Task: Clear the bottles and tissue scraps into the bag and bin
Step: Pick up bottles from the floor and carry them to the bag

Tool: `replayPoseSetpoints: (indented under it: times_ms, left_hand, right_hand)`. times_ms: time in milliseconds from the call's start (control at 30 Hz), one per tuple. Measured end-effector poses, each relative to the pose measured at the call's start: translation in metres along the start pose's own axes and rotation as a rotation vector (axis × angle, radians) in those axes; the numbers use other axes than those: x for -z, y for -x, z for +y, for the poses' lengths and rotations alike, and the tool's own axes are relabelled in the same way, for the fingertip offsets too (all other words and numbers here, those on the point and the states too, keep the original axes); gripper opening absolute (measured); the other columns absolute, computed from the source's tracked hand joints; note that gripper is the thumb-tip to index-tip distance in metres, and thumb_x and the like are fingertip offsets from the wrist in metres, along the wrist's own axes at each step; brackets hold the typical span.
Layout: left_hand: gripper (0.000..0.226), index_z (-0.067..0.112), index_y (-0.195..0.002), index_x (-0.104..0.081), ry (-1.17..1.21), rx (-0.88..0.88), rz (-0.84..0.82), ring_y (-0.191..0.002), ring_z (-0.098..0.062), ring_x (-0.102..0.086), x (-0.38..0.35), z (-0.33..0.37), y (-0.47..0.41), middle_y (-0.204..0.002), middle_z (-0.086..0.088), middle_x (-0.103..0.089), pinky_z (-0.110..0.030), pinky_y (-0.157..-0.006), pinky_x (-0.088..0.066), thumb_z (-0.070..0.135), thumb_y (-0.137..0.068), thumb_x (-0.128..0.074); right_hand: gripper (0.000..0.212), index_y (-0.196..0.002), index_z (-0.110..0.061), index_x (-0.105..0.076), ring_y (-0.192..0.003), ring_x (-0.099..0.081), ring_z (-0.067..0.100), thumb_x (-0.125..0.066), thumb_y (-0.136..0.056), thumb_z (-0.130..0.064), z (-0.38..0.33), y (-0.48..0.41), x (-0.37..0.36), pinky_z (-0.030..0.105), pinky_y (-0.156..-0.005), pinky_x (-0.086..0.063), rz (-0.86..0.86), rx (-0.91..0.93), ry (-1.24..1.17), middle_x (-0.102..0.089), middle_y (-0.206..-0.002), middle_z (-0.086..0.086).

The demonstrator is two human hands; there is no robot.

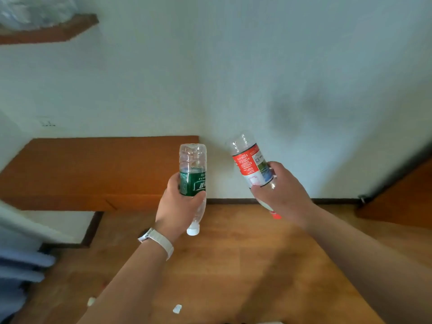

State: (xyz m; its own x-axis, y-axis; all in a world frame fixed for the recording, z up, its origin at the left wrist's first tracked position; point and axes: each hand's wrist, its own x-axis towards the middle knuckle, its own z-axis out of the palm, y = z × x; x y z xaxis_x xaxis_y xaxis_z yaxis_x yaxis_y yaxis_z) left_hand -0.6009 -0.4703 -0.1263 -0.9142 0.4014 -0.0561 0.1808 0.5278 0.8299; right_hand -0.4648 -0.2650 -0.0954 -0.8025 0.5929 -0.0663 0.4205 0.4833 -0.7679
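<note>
- Tissue scraps (91, 301) lie on the floor (233, 265), uncollected.
- Left hand (180, 206) curls round the green-label bottle (192, 160), cap down, in mid-air.
- Right hand (285, 190) curls round the red-label bottle (247, 162), likewise inverted.
- Bag and bin unseen; recommend locating them before releasing either.

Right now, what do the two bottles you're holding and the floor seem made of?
Green-labelled clear bottle: thin glossy plastic, see-through with glints. Red-labelled clear bottle: apparently the same plastic, with a printed film label. Brown floor: wood or laminate; grain visible, slight sheen.
</note>
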Motion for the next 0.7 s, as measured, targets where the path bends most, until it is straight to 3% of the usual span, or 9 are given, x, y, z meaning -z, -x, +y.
replayPoseSetpoints:
  times_ms: [100, 167, 267, 400, 567, 700]
  left_hand:
    - [0.069, 0.029, -0.138, -0.037, -0.024, -0.082, -0.08, -0.097, -0.007, -0.062, -0.065, 0.05, 0.002, -0.11, 0.018, -0.059, -0.026, -0.077, -0.054, 0.038, -0.081, -0.074]
    - [0.072, 0.027, -0.14, -0.036, -0.027, -0.133, -0.132, -0.097, -0.008, -0.061, -0.11, 0.084, 0.005, -0.113, 0.014, -0.059, -0.03, -0.084, -0.053, 0.036, -0.081, -0.075]
    - [0.071, 0.026, -0.139, -0.038, -0.024, -0.22, -0.201, -0.097, -0.009, -0.059, -0.177, 0.129, 0.011, -0.11, 0.013, -0.057, -0.029, -0.081, -0.047, 0.033, -0.08, -0.076]
    - [0.067, 0.029, -0.137, -0.039, -0.024, -0.312, -0.319, -0.093, -0.003, -0.058, -0.254, 0.179, 0.025, -0.104, 0.018, -0.056, -0.022, -0.073, -0.043, 0.032, -0.08, -0.075]
    - [0.057, 0.041, -0.123, -0.038, -0.041, -0.384, -0.452, -0.092, 0.009, -0.055, -0.316, 0.22, 0.038, -0.099, 0.029, -0.055, -0.013, -0.069, -0.04, 0.033, -0.079, -0.074]
    - [0.058, 0.043, -0.124, -0.037, -0.058, -0.422, -0.552, -0.094, 0.007, -0.055, -0.358, 0.244, 0.038, -0.101, 0.029, -0.055, -0.014, -0.07, -0.04, 0.035, -0.08, -0.073]
  right_hand:
    - [0.041, -0.108, -0.042, -0.041, -0.077, -0.06, 0.0, -0.071, -0.079, -0.04, 0.05, 0.012, 0.064, 0.016, -0.06, -0.043, 0.082, -0.063, -0.045, -0.059, -0.092, -0.021]
    - [0.041, -0.109, -0.041, -0.042, -0.076, -0.063, 0.004, -0.071, -0.079, -0.04, 0.085, 0.022, 0.105, 0.022, -0.06, -0.049, 0.153, -0.11, -0.07, -0.061, -0.094, -0.018]
    - [0.04, -0.108, -0.042, -0.044, -0.078, -0.066, 0.015, -0.07, -0.078, -0.04, 0.137, 0.037, 0.16, 0.033, -0.062, -0.056, 0.242, -0.21, -0.093, -0.062, -0.092, -0.016]
    - [0.041, -0.108, -0.044, -0.038, -0.075, -0.06, 0.006, -0.069, -0.081, -0.046, 0.192, 0.061, 0.218, 0.018, -0.058, -0.044, 0.341, -0.317, -0.097, -0.052, -0.087, -0.026]
    - [0.045, -0.11, -0.043, -0.035, -0.073, -0.054, -0.001, -0.069, -0.082, -0.05, 0.236, 0.086, 0.264, 0.023, -0.069, -0.048, 0.441, -0.424, -0.105, -0.05, -0.089, -0.024]
    - [0.05, -0.114, -0.043, -0.035, -0.075, -0.05, -0.004, -0.071, -0.081, -0.047, 0.259, 0.101, 0.285, 0.012, -0.063, -0.038, 0.501, -0.502, -0.151, -0.047, -0.094, -0.023]
